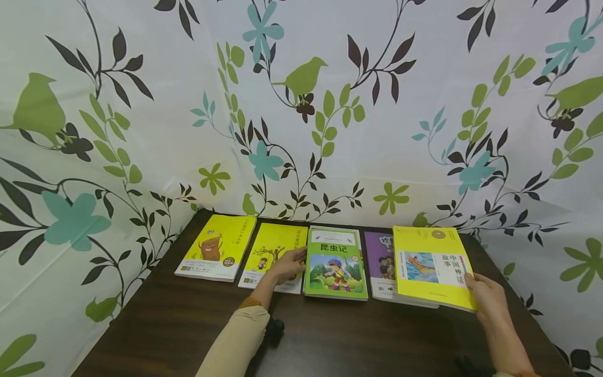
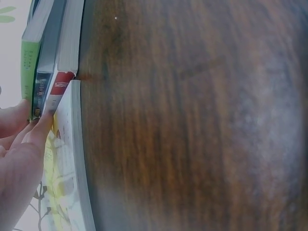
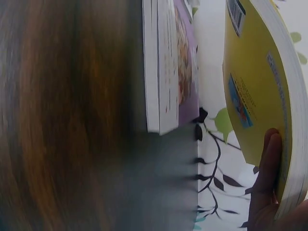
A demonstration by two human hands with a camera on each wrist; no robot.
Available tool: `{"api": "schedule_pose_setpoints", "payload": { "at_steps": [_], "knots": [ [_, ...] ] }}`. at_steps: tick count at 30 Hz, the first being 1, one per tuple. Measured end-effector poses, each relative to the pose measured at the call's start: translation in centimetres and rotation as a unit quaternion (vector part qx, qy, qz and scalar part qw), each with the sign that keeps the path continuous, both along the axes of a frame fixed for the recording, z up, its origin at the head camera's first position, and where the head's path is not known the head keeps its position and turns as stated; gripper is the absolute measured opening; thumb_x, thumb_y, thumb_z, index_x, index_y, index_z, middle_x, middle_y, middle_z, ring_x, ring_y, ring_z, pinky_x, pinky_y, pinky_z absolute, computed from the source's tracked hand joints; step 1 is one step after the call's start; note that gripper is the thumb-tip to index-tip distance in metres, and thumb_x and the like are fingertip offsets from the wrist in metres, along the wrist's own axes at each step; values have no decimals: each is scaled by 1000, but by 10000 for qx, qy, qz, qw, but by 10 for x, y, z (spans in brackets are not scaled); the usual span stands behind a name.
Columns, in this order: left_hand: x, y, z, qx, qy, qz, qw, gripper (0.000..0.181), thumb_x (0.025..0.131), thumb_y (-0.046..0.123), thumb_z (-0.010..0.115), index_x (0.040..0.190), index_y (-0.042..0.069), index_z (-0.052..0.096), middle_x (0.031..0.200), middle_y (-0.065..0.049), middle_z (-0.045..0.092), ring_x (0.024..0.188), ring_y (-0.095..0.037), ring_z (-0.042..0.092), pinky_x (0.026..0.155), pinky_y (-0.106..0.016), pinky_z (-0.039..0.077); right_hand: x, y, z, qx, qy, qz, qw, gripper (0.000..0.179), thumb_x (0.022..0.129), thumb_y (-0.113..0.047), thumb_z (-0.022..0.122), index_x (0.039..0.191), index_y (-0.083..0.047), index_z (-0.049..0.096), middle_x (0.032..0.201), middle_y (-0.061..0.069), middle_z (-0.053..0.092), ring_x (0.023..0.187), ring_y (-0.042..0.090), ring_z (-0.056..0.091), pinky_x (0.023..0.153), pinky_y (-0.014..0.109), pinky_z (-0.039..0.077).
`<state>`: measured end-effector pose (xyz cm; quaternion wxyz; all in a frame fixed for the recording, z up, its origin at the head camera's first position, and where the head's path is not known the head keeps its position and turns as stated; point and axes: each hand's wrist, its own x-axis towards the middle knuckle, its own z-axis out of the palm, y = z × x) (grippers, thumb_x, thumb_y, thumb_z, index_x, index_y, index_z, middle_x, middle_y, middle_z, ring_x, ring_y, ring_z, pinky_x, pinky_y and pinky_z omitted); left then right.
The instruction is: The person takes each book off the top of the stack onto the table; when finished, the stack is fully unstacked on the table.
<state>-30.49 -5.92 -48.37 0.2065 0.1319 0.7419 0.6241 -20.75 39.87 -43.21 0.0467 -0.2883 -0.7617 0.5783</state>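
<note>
A: Where is the held yellow book (image 1: 435,267) placed relative to the right hand (image 1: 492,298)?
B: It is pinched by its right edge, near the lower corner, and is extended leftward from the hand. Fingers are laid against the back cover, as seen from the right wrist. The book is raised above the tabletop (image 1: 320,335) and, from the head view, the right part of the purple book (image 1: 380,262) is hidden by it; from the wrist, the two are seen to be apart.
A: And how is the left hand (image 1: 288,266) placed?
B: It is set at the left edge of the green book (image 1: 335,262), with the fingers close together. The spine side of the stack is touched; whether the stack is gripped cannot be told. Beneath the green cover, a dark-covered book (image 2: 43,89) and a white book with a red spine band (image 2: 61,82) are stacked.
A: What materials and shapes are shown?
B: Rectangular paperbacks with smooth printed covers and pale page edges; the held one is gently bowed. To the left, a yellow book with a brown figure (image 1: 212,248) and a yellow book with a tree (image 1: 270,251) are laid flat. The tabletop is dark and wood-grained, backed by creased cloth-like sheeting (image 1: 179,146) printed with leaves and birds.
</note>
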Motion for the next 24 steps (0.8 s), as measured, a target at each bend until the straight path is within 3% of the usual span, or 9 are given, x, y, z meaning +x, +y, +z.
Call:
{"api": "schedule_pose_setpoints", "payload": {
  "at_steps": [7,12,16,24],
  "knots": [
    [-2,1,0,174,-40,-30,9998,63,97,-11,43,154,-2,19,160,-23,19,148,-38,19,115,-49,32,3,24,-3,109,-152,-25,9998,71,103,-38,39,154,2,13,80,-11,55,64,5,60,59,26,54],
    [-2,2,3,153,-52,4,9999,63,96,-12,43,154,-3,19,160,-23,18,148,-38,19,115,-48,32,0,45,-6,505,-398,52,9979,74,103,-44,35,155,2,10,86,-3,57,65,8,59,60,28,53],
    [-4,2,5,107,-72,53,9999,64,96,-11,44,154,-2,19,160,-22,19,148,-37,20,114,-47,34,-5,58,-10,635,-608,-174,9960,73,103,-45,34,155,1,12,94,6,56,66,10,57,60,29,52],
    [-3,2,11,2,-33,28,10000,64,96,-11,44,154,-2,20,160,-23,17,148,-38,20,114,-47,34,-8,91,-19,568,-759,-279,9951,70,102,-40,37,154,3,17,78,-4,54,63,8,56,58,29,51]
  ]
}}
